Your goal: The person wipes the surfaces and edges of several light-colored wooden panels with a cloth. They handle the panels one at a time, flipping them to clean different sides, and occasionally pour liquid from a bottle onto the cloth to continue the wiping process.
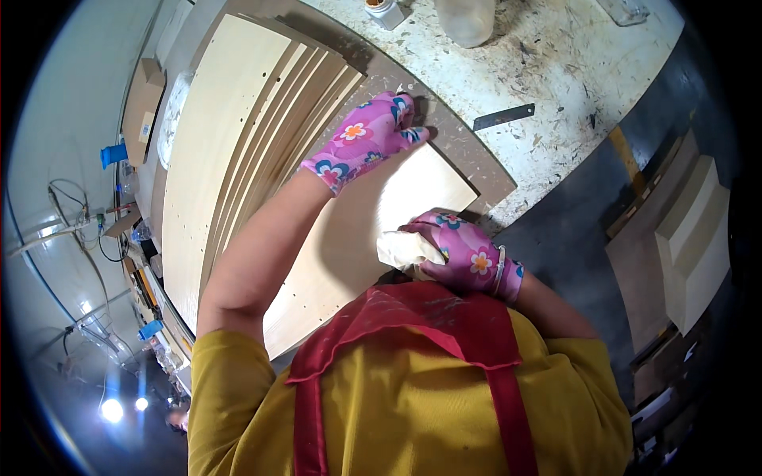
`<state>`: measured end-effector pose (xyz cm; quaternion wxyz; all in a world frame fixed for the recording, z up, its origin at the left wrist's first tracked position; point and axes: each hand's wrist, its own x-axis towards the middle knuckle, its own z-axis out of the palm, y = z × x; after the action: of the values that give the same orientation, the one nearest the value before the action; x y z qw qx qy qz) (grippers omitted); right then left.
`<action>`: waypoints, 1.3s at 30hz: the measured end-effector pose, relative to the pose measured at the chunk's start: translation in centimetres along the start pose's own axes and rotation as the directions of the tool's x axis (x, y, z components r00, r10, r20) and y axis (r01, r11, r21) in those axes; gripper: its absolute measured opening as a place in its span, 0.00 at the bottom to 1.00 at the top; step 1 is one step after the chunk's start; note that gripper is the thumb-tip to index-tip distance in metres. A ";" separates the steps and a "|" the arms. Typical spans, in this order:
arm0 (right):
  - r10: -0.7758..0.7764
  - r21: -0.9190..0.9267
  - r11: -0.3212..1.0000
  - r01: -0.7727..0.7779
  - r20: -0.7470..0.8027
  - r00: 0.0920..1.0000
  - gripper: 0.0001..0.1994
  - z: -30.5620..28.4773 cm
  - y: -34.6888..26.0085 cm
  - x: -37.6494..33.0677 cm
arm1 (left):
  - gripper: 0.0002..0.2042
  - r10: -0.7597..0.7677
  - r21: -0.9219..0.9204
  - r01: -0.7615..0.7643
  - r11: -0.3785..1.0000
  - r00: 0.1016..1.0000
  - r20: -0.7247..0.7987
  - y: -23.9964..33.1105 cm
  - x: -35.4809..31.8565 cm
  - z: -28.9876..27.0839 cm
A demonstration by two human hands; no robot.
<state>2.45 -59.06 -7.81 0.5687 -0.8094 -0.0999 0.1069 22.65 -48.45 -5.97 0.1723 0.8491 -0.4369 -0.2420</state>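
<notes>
Fanning out at left, a stack of pale wood panels (210, 135) lies beside us, with small drilled holes showing; whether these are finished or waiting, we cannot tell. Next, our left hand (369, 136), in a floral pink glove, is at the far end of a single wood panel (436, 181); its fingers are slightly bent, but we cannot tell whether the grip has the edge. That panel lies flat before us on a brown-topped counter (484, 166). By its right side, our right hand (472, 255), gloved to match, has its grip closed around a crumpled off-white cloth (406, 248). We judge work on this piece under way, not complete; how much surface remains is unclear. Farther right, a dark metal strip (504, 117) lies on a stained white counter (583, 75).
</notes>
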 end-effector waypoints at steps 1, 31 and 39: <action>0.017 0.015 1.000 -0.017 0.015 1.000 0.22 -0.2 -0.2 0.1 | 0.14 0.002 0.007 -0.002 1.000 1.000 0.003 0.1 -0.1 0.1; 0.419 0.554 0.810 0.193 -0.777 0.470 0.20 -9.1 0.2 -9.1 | 0.19 0.143 0.226 -0.022 0.974 0.833 -0.535 -4.0 -11.1 4.7; 0.341 0.540 0.828 0.152 -0.699 0.629 0.21 -3.3 -3.1 -3.4 | 0.21 0.165 0.186 -0.069 0.980 0.806 -0.568 -2.7 -12.5 4.3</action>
<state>0.06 -61.96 -3.55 0.7564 -0.5795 0.2331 -0.1943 15.75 -36.94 -7.62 0.2449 0.8645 -0.4326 0.0745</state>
